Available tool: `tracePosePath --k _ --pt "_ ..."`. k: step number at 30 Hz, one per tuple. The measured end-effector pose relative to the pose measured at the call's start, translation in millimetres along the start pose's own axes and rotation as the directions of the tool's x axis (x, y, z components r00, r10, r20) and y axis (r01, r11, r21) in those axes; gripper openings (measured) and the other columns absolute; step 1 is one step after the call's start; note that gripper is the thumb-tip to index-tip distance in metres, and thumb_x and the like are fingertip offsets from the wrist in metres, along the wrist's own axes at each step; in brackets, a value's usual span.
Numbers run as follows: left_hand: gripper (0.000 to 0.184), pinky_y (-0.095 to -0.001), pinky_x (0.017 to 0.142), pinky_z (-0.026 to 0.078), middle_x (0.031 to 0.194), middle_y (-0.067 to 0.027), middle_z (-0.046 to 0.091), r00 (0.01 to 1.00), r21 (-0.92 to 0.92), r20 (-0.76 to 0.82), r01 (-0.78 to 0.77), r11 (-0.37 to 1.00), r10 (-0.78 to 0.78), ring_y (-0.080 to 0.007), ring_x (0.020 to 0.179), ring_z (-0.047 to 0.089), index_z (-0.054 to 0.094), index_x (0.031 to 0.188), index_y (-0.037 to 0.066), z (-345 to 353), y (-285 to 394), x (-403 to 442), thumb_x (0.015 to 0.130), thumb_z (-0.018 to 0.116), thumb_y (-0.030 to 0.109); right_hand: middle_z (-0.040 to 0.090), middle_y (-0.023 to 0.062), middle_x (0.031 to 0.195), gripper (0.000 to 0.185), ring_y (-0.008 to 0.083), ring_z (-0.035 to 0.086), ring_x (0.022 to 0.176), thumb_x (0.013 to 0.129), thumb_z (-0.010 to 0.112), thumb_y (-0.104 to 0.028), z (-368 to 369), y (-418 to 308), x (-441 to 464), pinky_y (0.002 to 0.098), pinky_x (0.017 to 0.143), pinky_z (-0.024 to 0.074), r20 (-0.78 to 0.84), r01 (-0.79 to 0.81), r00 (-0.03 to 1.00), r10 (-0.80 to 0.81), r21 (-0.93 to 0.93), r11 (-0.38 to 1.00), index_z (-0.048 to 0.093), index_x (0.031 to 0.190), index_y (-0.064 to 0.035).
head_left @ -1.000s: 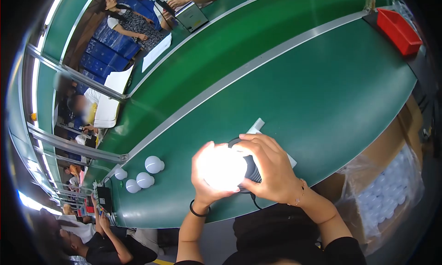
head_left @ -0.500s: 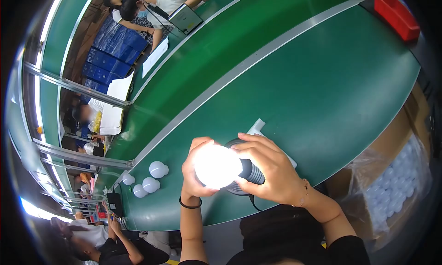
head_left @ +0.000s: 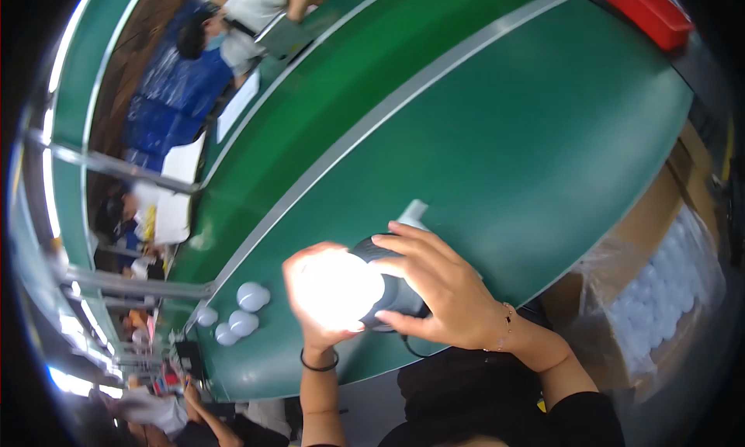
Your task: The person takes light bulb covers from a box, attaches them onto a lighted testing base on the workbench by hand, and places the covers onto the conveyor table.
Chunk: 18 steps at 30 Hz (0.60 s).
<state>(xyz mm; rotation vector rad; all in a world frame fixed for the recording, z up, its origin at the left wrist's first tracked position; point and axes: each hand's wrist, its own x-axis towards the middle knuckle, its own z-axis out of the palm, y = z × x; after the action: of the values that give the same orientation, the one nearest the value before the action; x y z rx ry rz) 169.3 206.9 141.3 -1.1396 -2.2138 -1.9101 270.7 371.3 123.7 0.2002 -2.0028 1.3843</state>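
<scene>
A brightly lit bulb (head_left: 339, 290) glows white over the green table, its glare hiding its outline. My left hand (head_left: 307, 292) is wrapped round its left side, with the fingers partly lost in the light. On the right, my right hand (head_left: 438, 292) curls round a dark ribbed holder (head_left: 400, 296) at the bulb's base. A black cord runs from the holder toward the table's near edge. Behind the holder, a pale grey bracket-like piece (head_left: 414, 213) lies on the table, partly covered by my right hand.
Several white bulbs (head_left: 252, 296) lie left on the table (head_left: 497, 144). A red bin (head_left: 650, 14) stands at the far right. Below the right edge, a carton holds many bulbs (head_left: 656, 292) in clear plastic. Other people are across the line and at lower left.
Both hands, the lit bulb and the holder have shifted left in view, and the bulb shows farther from the bracket-like piece. The surroundings have also shifted. A person across the line has leaned over.
</scene>
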Motion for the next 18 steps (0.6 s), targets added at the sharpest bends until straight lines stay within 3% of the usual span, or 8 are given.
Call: tracePosePath --k 4,5,7,9,10,12,14,18 --pt "0.083 -0.0346 0.079 0.046 0.107 -0.0157 0.052 0.998 0.105 -0.061 0.005 0.994 0.002 -0.0235 0.092 0.055 0.041 0.113 -0.002 1 -5 -1 0.056 0.077 0.046 0.06 0.0142 0.105 0.034 0.0298 0.058 0.099 0.069 0.064 -0.002 -71 10 -46 0.0365 0.086 0.0462 -0.33 -0.024 0.944 -0.018 -0.122 0.992 0.059 0.103 -0.0026" --pt "0.066 -0.0334 0.078 0.047 0.106 -0.0153 0.053 0.991 0.29 -0.13 0.025 0.957 0.014 -0.0225 0.089 0.055 0.044 0.112 -0.002 7 -3 2 0.064 0.072 0.035 0.062 0.0136 0.099 0.029 0.029 0.06 0.092 0.069 0.061 0.0 -88 20 -70 0.0347 0.083 0.0474 -0.549 -0.131 0.836 0.016 -0.171 0.977 0.06 0.098 -0.002" --pt "0.052 -0.0319 0.078 0.047 0.108 -0.0156 0.053 0.968 0.286 -0.247 0.108 0.952 -0.035 -0.0225 0.09 0.055 0.045 0.113 -0.002 -4 -21 6 0.073 0.062 0.027 0.061 0.0123 0.09 0.023 0.0203 0.06 0.084 0.075 0.054 0.003 -137 48 -118 0.0291 0.077 0.0475 -0.807 -0.399 0.59 0.032 -0.257 0.88 0.058 0.097 0.0006" --pt "0.095 -0.0367 0.094 0.04 0.126 -0.0209 0.044 0.99 0.123 0.039 -0.14 0.982 0.136 -0.0293 0.114 0.047 0.028 0.133 -0.008 -37 -47 4 0.074 0.056 0.062 0.06 0.0108 0.089 0.023 0.0172 0.059 0.083 0.077 0.053 0.003 -187 71 -175 0.027 0.076 0.0473 -0.941 -0.578 0.334 0.061 -0.153 0.802 0.057 0.099 -0.0006" --pt "0.095 -0.0355 0.093 0.04 0.128 -0.0205 0.043 0.972 0.147 0.103 -0.225 0.963 0.212 -0.0291 0.115 0.046 0.028 0.132 -0.009 -17 -27 4 0.075 0.054 0.063 0.06 0.0107 0.09 0.024 0.0173 0.059 0.084 0.076 0.053 0.002 -211 88 -215 0.0268 0.076 0.0474 -0.971 -0.674 0.235 0.041 -0.132 0.726 0.057 0.1 -0.0012" --pt "0.095 -0.0353 0.093 0.04 0.127 -0.0204 0.044 0.974 0.154 0.101 -0.218 0.964 0.204 -0.0287 0.113 0.047 0.028 0.132 -0.009 -13 -26 8 0.075 0.054 0.063 0.059 0.0134 0.092 0.03 0.0234 0.059 0.086 0.074 0.056 -0.001 -245 120 -306 0.0327 0.076 0.0485 -0.987 -0.857 0.15 -0.062 -0.161 0.49 0.055 0.104 -0.0015" --pt "0.095 -0.035 0.092 0.04 0.126 -0.0203 0.044 0.978 0.151 0.09 -0.201 0.968 0.189 -0.0284 0.112 0.047 0.028 0.132 -0.009 -12 -28 13 0.075 0.054 0.062 0.058 0.0171 0.098 0.043 0.0322 0.057 0.091 0.069 0.061 -0.008 -264 156 -409 0.0401 0.081 0.0466 -0.976 -0.973 0.211 -0.053 -0.215 0.087 0.051 0.111 -0.0025" --pt "0.095 -0.0345 0.09 0.041 0.125 -0.0202 0.045 0.98 0.159 0.087 -0.189 0.969 0.177 -0.0278 0.109 0.049 0.028 0.132 -0.009 -13 -28 16 0.074 0.054 0.062 0.055 0.0208 0.112 0.06 0.0369 0.05 0.109 0.069 0.064 -0.025 -243 161 -510 0.0413 0.091 0.0414 -0.81 -0.912 -0.262 0.525 0.03 -0.409 0.044 0.121 -0.0041"
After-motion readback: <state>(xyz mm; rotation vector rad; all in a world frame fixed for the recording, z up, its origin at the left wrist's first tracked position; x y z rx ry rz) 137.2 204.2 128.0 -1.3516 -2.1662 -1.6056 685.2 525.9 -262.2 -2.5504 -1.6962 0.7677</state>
